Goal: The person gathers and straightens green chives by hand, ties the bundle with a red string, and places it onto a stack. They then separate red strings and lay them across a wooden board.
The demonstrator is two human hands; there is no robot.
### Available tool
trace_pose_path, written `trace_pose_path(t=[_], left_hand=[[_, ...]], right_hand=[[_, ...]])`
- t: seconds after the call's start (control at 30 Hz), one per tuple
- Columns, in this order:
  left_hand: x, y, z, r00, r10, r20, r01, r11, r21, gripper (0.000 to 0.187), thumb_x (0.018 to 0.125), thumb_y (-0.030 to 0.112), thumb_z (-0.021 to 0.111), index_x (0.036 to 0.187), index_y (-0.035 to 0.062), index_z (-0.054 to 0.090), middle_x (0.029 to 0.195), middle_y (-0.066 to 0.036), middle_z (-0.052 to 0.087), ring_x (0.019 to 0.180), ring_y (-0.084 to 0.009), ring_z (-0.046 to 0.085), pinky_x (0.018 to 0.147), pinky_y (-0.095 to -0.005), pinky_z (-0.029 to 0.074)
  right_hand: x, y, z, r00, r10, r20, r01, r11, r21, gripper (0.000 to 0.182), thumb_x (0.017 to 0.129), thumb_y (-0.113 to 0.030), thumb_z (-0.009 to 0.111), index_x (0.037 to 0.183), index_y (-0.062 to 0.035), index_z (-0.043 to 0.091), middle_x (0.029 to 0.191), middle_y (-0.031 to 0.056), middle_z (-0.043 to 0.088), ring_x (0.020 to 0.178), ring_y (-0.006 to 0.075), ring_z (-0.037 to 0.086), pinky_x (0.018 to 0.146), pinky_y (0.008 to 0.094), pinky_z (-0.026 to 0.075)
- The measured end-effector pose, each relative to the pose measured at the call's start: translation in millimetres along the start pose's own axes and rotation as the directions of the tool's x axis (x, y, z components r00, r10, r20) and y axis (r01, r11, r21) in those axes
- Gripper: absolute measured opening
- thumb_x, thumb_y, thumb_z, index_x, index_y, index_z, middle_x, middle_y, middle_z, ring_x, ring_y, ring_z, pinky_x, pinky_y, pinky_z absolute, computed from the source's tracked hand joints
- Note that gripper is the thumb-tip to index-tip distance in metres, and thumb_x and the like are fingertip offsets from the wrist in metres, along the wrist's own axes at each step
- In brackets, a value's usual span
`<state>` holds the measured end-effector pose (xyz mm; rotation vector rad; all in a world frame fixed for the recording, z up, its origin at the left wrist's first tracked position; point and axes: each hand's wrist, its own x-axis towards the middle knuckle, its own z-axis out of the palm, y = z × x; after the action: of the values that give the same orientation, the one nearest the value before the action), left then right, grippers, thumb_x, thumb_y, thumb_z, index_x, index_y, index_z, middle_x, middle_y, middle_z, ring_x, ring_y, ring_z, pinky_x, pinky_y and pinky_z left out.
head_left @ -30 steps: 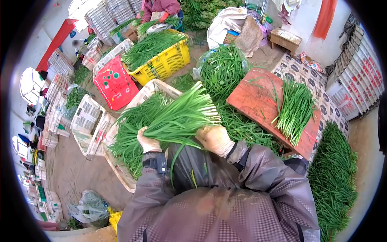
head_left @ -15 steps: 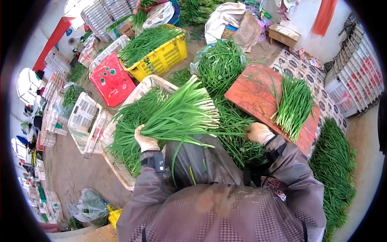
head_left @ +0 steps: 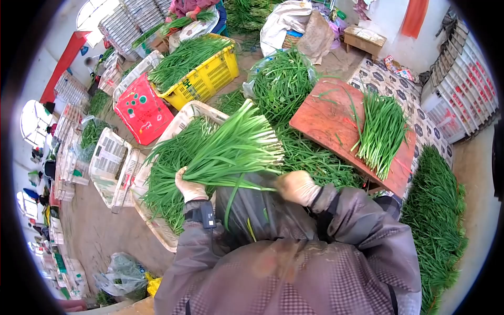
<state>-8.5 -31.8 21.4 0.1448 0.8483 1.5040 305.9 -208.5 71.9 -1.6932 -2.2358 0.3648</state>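
Note:
My left hand [head_left: 190, 186], in a pale glove, is closed around the leafy part of a large bunch of chives [head_left: 236, 144]. The bunch lies over my lap and the crate's edge, its white stem ends fanned to the right. My right hand [head_left: 298, 188], also gloved, is beside the lower stem ends, its fingers curled and partly blurred. Whatever those fingers hold is hidden. More chives lie in the white crate [head_left: 167, 239] under the bunch. A smaller chive bundle [head_left: 382, 134] rests on the reddish board [head_left: 328, 113] to the right.
Loose chives [head_left: 310, 155] cover the ground between crate and board. Ahead stand a yellow crate [head_left: 210, 73] full of chives and a red panel [head_left: 143, 110]. A long chive heap [head_left: 433, 226] lies at right, below stacked white crates [head_left: 462, 86]. Another person [head_left: 189, 6] works at the back.
My right hand has moved left, from beside the board to the stem ends of the bunch. The long leaf stretched towards it no longer shows. My left hand stays on the bunch.

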Motion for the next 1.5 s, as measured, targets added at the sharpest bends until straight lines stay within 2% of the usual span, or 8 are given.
trace_pose_path(t=[0.1, 0.3, 0.4, 0.43, 0.63, 0.9, 1.13, 1.5], left_hand=[[-3, -2, 3, 1.0, 0.014, 0.001, -0.014, 0.999, -0.029, 0.013, 0.07, 0.026, 0.06, 0.073, 0.0141, 0.062, 0.09, -0.005, 0.068, 0.089, -0.0284, 0.062, 0.086, -0.0462, 0.049], [7, -2, -7, 0.994, 0.024, 0.104, -0.018, 0.999, -0.05, 0.009, 0.072, 0.023, 0.062, 0.074, 0.0142, 0.063, 0.087, -0.004, 0.067, 0.089, -0.0279, 0.062, 0.087, -0.0473, 0.051], [0, 8, -7, 0.958, 0.178, 0.224, -0.164, 0.983, -0.079, 0.007, 0.075, 0.019, 0.062, 0.073, 0.0124, 0.063, 0.084, -0.003, 0.065, 0.087, -0.0254, 0.062, 0.089, -0.0445, 0.051], [-5, 11, -7, 0.93, 0.249, 0.269, -0.231, 0.968, -0.097, 0.007, 0.077, 0.018, 0.061, 0.073, 0.0118, 0.063, 0.082, -0.003, 0.064, 0.087, -0.0246, 0.062, 0.089, -0.0437, 0.051], [-18, 21, -4, 0.886, 0.269, 0.379, -0.224, 0.961, -0.16, 0.011, 0.082, 0.014, 0.055, 0.075, 0.0078, 0.06, 0.08, -0.004, 0.062, 0.083, -0.0222, 0.06, 0.088, -0.0402, 0.049], [-4, 17, -15, 0.909, 0.266, 0.321, -0.228, 0.962, -0.152, 0.009, 0.08, 0.014, 0.055, 0.076, 0.0079, 0.06, 0.079, -0.004, 0.061, 0.081, -0.0229, 0.06, 0.087, -0.0404, 0.05], [-21, 18, 1, 0.941, 0.219, 0.258, -0.206, 0.976, -0.078, 0.008, 0.079, 0.015, 0.056, 0.075, 0.0088, 0.06, 0.08, -0.004, 0.061, 0.081, -0.0221, 0.061, 0.086, -0.0392, 0.05], [-1, 21, -15, 0.898, 0.202, 0.391, -0.158, 0.977, -0.141, 0.01, 0.081, 0.013, 0.059, 0.072, 0.01, 0.062, 0.083, -0.005, 0.063, 0.084, -0.0204, 0.06, 0.088, -0.0384, 0.05]], right_hand=[[-8, 62, -5, 0.861, 0.322, 0.393, -0.279, 0.946, -0.163, 0.023, 0.085, -0.026, 0.055, 0.091, -0.0082, 0.069, 0.085, 0.0161, 0.069, 0.081, 0.0344, 0.067, 0.072, 0.0463, 0.053], [21, 44, -31, 0.923, 0.348, -0.162, -0.161, 0.735, 0.658, 0.03, 0.092, -0.033, 0.059, 0.093, -0.003, 0.064, 0.083, 0.0152, 0.064, 0.077, 0.0302, 0.063, 0.073, 0.0406, 0.048], [14, 21, -38, 0.941, 0.279, 0.189, -0.334, 0.691, 0.641, 0.023, 0.095, -0.024, 0.059, 0.099, -0.0024, 0.066, 0.079, 0.0089, 0.063, 0.072, 0.0165, 0.057, 0.069, 0.0319, 0.049], [6, 18, -30, 0.986, 0.045, 0.158, -0.14, 0.736, 0.662, 0.027, 0.092, -0.03, 0.058, 0.093, -0.0049, 0.066, 0.087, 0.0166, 0.066, 0.081, 0.0324, 0.064, 0.075, 0.0401, 0.051], [-14, 26, -40, 0.962, 0.046, 0.27, -0.174, 0.865, 0.47, 0.026, 0.088, -0.029, 0.059, 0.098, -0.0073, 0.07, 0.089, 0.0166, 0.069, 0.083, 0.0347, 0.066, 0.076, 0.0406, 0.053], [21, 1, -51, 0.893, -0.027, -0.45, 0.173, 0.942, 0.288, 0.024, 0.081, -0.017, 0.067, 0.105, -0.0157, 0.07, 0.086, 0.0099, 0.066, 0.07, 0.0278, 0.065, 0.063, 0.0377, 0.053], [68, -23, -34, 0.859, -0.387, -0.334, 0.249, 0.887, -0.388, 0.042, 0.079, -0.014, 0.057, 0.12, -0.0215, 0.063, 0.08, 0.0029, 0.057, 0.073, 0.0204, 0.062, 0.059, 0.0335, 0.05], [34, 21, -55, 0.923, -0.365, 0.126, 0.344, 0.925, 0.16, 0.021, 0.082, -0.025, 0.064, 0.093, -0.0084, 0.069, 0.09, 0.0092, 0.065, 0.079, 0.0324, 0.064, 0.068, 0.0433, 0.052]])
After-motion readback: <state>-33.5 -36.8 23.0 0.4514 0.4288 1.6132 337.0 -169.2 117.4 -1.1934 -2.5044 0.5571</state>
